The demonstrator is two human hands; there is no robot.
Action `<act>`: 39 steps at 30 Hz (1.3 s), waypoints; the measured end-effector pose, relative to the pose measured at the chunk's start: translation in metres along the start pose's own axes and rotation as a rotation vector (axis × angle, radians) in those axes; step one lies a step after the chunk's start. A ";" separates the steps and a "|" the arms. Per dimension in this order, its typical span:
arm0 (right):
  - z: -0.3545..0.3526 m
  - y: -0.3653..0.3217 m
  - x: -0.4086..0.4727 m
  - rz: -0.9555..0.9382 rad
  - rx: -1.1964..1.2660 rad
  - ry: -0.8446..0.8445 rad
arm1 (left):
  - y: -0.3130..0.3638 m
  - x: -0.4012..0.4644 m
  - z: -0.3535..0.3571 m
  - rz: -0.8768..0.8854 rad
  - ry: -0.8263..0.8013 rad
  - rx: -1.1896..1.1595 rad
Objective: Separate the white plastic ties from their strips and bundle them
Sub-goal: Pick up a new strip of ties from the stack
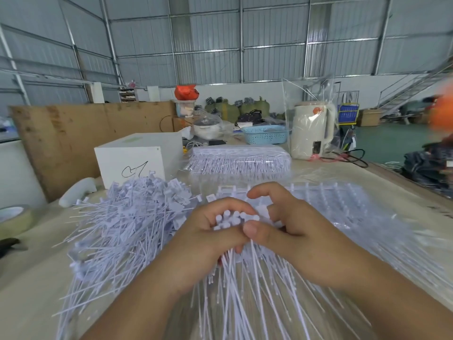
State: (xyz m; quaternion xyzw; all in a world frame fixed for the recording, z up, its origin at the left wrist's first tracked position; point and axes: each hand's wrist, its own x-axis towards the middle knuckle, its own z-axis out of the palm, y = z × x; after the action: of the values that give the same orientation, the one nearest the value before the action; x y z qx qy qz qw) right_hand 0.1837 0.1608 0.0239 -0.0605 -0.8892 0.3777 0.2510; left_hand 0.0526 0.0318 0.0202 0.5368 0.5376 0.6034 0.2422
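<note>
Head view, single frame. Both hands meet at the middle of the table point(382, 182). The left hand point(208, 231) is curled tight around a bundle of ties point(232, 220), whose blunt white heads stick up between its thumb and fingers while the thin tails fan out toward the camera. The right hand point(291, 222) is pressed against the same bundle: its thumb lies on the heads and its fingers curl loosely above the strips. It appears to be feeding or steadying ties, though whether it grips any cannot be told.

Progress, as judged: partly done. A large loose heap of ties point(132, 217) lies to the left, apparently already freed but not tied together. To the right lie flat strips point(343, 202) with ties joined in rows, which look unseparated. Behind them sits a wrapped stack of strips point(240, 159), seemingly untouched stock. No finished, fastened bundle is visible. Much separating and all bundling seem to remain.

Containers:
- A white box point(132, 163), closed, with a scrawled mark on its front; contents hidden.
- A blue basket point(266, 134) at the far edge; contents not discernible.
- A cream jug point(313, 128) with a lid, inside a clear plastic bag.
- A lidded pot point(207, 127) under plastic wrap; contents not visible.
- A roll of tape point(14, 219) at the left edge.
</note>
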 end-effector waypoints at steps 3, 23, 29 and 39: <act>-0.006 0.001 -0.002 0.053 -0.018 -0.028 | 0.001 -0.001 0.000 -0.001 0.008 0.003; -0.006 -0.003 0.001 0.083 -0.069 -0.116 | -0.003 0.000 -0.010 -0.150 -0.163 0.036; -0.004 -0.004 0.002 0.098 -0.045 -0.106 | 0.002 -0.001 -0.009 -0.117 -0.135 0.056; -0.013 -0.002 0.003 0.205 -0.119 -0.044 | -0.003 -0.001 -0.009 -0.067 -0.035 0.170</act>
State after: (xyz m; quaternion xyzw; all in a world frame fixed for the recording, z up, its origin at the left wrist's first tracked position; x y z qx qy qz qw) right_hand 0.1875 0.1693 0.0343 -0.1577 -0.9045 0.3492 0.1874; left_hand 0.0439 0.0285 0.0182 0.5477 0.6002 0.5375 0.2255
